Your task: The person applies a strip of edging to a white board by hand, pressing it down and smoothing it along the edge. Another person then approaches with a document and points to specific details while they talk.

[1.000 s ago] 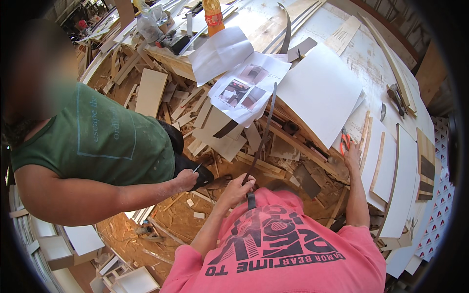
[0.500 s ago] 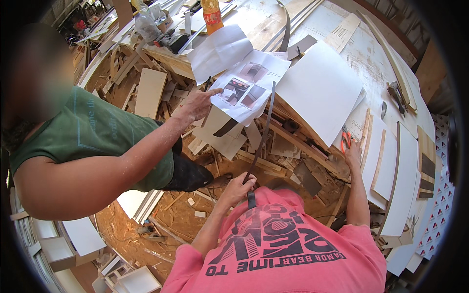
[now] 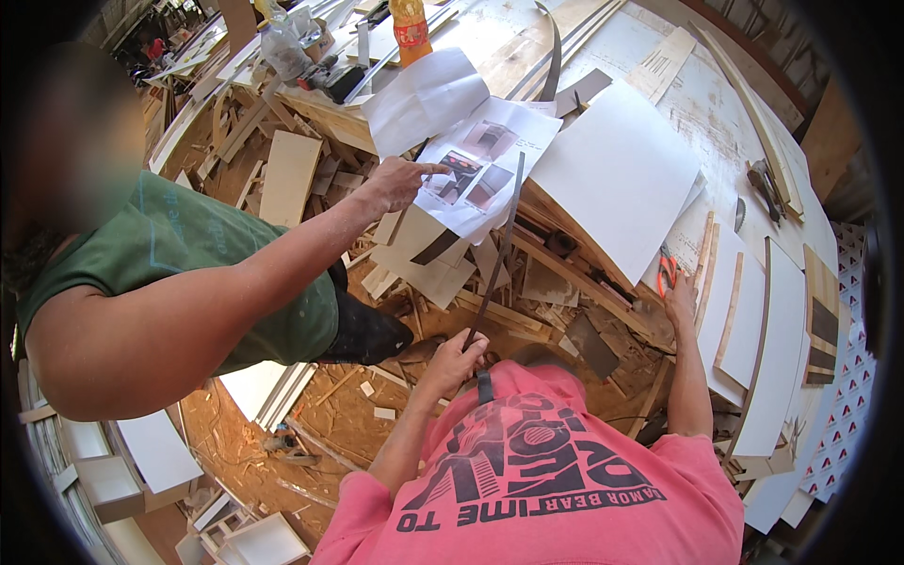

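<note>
My left hand (image 3: pixel 454 363) is closed around the lower end of a long, thin dark edging strip (image 3: pixel 497 268). The strip rises from my fist to the right edge of a printed sheet (image 3: pixel 490 179). At the table's near edge, my right hand (image 3: pixel 680 301) is closed at a hand tool with orange handles (image 3: pixel 667 271); its jaws are too small to tell. On the left, a co-worker in a green sleeveless shirt (image 3: pixel 207 273) points with a hand (image 3: pixel 400 181) at the pictures on the sheet, the finger over its left part.
A large white panel (image 3: pixel 617 179) lies right of the sheet. Narrower white boards (image 3: pixel 720 311) are on my right. A bottle of orange liquid (image 3: pixel 409 33) and a drill (image 3: pixel 334 80) stand farther back. Offcuts (image 3: pixel 287 179) litter the floor.
The co-worker's pointing hand has shifted slightly up and to the right over the sheet. The top of my dark strip has tilted a little left. My right hand stays put.
</note>
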The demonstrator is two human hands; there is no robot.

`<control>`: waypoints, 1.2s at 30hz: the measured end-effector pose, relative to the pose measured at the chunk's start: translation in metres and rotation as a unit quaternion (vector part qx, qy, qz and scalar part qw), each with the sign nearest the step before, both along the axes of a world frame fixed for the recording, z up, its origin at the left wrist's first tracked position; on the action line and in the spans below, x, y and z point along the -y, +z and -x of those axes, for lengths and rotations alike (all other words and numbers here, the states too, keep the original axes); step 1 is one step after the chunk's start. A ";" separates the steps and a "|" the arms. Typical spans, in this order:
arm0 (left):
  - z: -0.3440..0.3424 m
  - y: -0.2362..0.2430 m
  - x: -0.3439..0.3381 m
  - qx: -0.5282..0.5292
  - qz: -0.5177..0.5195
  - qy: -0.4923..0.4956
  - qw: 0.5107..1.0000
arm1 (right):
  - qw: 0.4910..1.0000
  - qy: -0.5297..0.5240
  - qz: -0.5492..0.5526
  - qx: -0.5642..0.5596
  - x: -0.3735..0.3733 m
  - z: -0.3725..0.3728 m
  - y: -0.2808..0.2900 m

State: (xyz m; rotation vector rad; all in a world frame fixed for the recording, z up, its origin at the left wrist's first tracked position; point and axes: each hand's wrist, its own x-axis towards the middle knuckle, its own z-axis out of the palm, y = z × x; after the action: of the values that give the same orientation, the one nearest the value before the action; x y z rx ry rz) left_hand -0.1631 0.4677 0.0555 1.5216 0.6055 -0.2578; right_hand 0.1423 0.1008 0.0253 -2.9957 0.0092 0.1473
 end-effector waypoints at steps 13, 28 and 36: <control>0.021 -0.016 -0.024 -0.033 0.071 0.092 0.993 | 1.000 0.005 0.000 -0.009 -0.002 0.001 0.004; 0.020 -0.015 -0.019 -0.056 0.069 0.092 0.992 | 1.000 0.012 -0.013 -0.003 0.002 0.002 0.002; 0.021 -0.011 0.000 -0.008 0.028 0.057 0.998 | 1.000 0.019 -0.006 -0.008 -0.001 0.003 0.006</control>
State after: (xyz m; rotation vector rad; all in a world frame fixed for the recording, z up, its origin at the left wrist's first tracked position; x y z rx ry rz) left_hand -0.1843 0.4674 0.0443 1.4272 0.6897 -0.1986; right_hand 0.1388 0.1015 0.0309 -2.9843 -0.0464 0.1758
